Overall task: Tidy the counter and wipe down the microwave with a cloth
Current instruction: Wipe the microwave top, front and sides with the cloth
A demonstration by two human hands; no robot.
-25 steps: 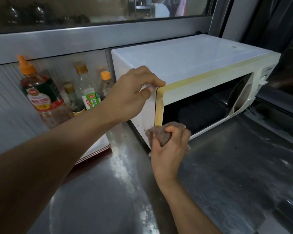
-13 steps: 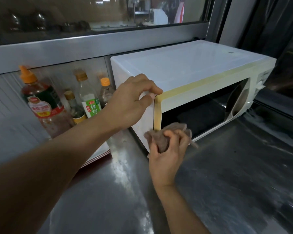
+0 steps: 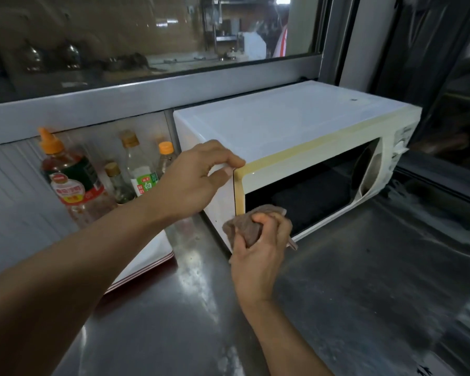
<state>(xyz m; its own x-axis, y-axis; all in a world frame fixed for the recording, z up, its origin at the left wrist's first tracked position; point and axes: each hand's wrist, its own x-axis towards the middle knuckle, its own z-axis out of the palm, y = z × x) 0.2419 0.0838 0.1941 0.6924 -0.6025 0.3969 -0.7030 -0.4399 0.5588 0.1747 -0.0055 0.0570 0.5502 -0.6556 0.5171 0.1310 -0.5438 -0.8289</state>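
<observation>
Little has shifted since a second ago — right hand [image 3: 258, 253] with the bunched brown-grey cloth [image 3: 244, 226] has edged slightly rightward along the lower left front corner of the white box-shaped microwave [image 3: 282, 126] on the steel counter [image 3: 350, 280]. Left hand [image 3: 193, 180] curls over the top left corner, bracing. Door glass lies right of the cloth — the microwave's long axis runs that way, right hand nearer.

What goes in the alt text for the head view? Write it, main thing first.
A right hand presses a bunched brown cloth to the lower left front corner of a white microwave, while the left hand grips its upper left corner. The microwave sits on a steel counter, with bottles to its left.
</observation>
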